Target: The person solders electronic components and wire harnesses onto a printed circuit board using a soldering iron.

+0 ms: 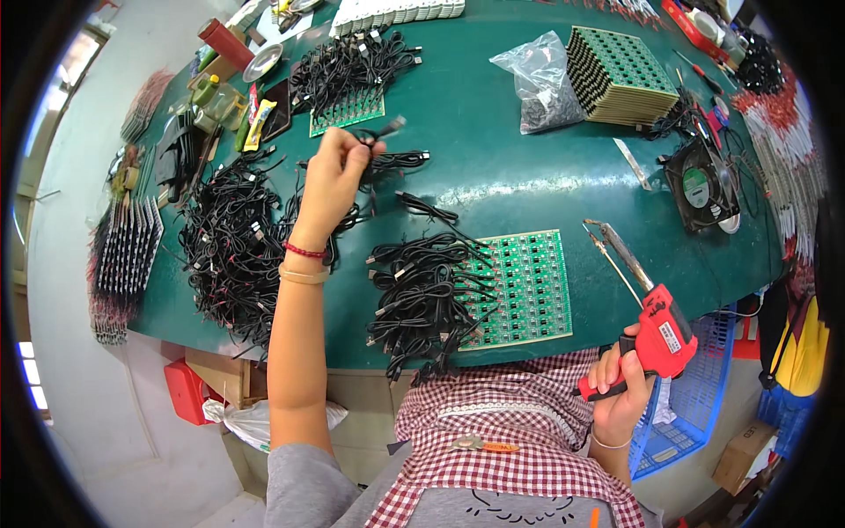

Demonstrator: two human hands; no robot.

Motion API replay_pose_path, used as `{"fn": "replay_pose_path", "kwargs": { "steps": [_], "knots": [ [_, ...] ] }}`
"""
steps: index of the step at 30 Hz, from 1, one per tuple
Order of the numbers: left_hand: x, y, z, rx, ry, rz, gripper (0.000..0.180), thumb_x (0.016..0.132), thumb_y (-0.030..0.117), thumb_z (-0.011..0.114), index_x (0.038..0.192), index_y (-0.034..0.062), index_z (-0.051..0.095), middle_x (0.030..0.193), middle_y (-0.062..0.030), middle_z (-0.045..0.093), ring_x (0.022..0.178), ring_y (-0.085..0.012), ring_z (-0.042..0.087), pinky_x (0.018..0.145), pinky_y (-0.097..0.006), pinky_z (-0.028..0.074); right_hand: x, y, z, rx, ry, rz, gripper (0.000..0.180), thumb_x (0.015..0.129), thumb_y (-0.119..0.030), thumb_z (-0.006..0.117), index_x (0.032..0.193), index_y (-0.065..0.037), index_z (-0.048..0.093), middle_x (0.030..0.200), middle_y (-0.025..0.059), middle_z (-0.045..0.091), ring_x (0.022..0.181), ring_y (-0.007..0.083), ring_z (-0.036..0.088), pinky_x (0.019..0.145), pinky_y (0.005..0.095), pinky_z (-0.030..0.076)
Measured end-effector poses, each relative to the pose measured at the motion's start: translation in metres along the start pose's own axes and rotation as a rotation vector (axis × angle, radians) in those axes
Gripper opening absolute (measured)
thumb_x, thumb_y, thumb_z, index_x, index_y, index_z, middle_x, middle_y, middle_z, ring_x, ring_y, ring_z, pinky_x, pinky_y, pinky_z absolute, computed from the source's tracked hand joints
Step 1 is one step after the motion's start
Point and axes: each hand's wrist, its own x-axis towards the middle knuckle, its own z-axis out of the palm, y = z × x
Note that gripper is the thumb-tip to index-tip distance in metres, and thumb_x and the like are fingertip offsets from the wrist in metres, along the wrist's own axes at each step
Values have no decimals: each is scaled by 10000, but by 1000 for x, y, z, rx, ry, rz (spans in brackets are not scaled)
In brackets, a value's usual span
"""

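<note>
My left hand (336, 172) is raised over the table, fingers pinched on a black USB cable (380, 134) whose plug end is blurred. Below it, a big tangled pile of black cables (233, 246) spreads to the left. In my right hand (619, 387), at the table's front edge, is a red soldering gun (664, 333), its metal tip pointing up and away over the table. Between my hands lies a green circuit board panel (526, 290). Bundled black cables (414, 295) cover its left side, several with their ends on the board.
At the far left, more cables (348, 70) lie on another board panel (352, 113). A stack of green panels (620, 75) stands far right beside a clear plastic bag (541, 84). A black fan (700, 183) sits at the right. Below the table is a blue crate (695, 405).
</note>
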Motion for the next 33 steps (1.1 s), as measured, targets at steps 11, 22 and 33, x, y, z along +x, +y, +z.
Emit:
{"fn": "replay_pose_path", "kwargs": {
  "steps": [11, 22, 33],
  "knots": [
    [-26, 52, -3, 419, 87, -163, 252, 966, 140, 499, 1166, -5, 549, 824, -15, 597, 657, -85, 514, 643, -230, 435, 2, 1, 5, 7, 10, 14, 327, 905, -164, 551, 1176, -16, 443, 596, 31, 443, 475, 116, 435, 462, 269, 413],
    [-94, 84, 40, -1421, 63, -171, 515, 878, -23, 515, 1352, 95, 352, 1116, -118, 529, 1071, -254, 539, 1125, -558, 273, 4, 1, 36, -73, -135, 22, 426, 883, -193, 621, 1212, -12, 419, 661, 45, 474, 541, 117, 458, 537, 265, 413],
    [-162, 41, 11, 544, 476, -112, 499, 849, -6, 542, 1339, 29, 457, 1459, -164, 342, 1363, -259, 322, 1095, -385, 286, 1, 10, 24, -49, -79, 103, 407, 863, -94, 608, 1207, 4, 415, 654, 50, 493, 544, 129, 495, 533, 298, 462]
  ]
}}
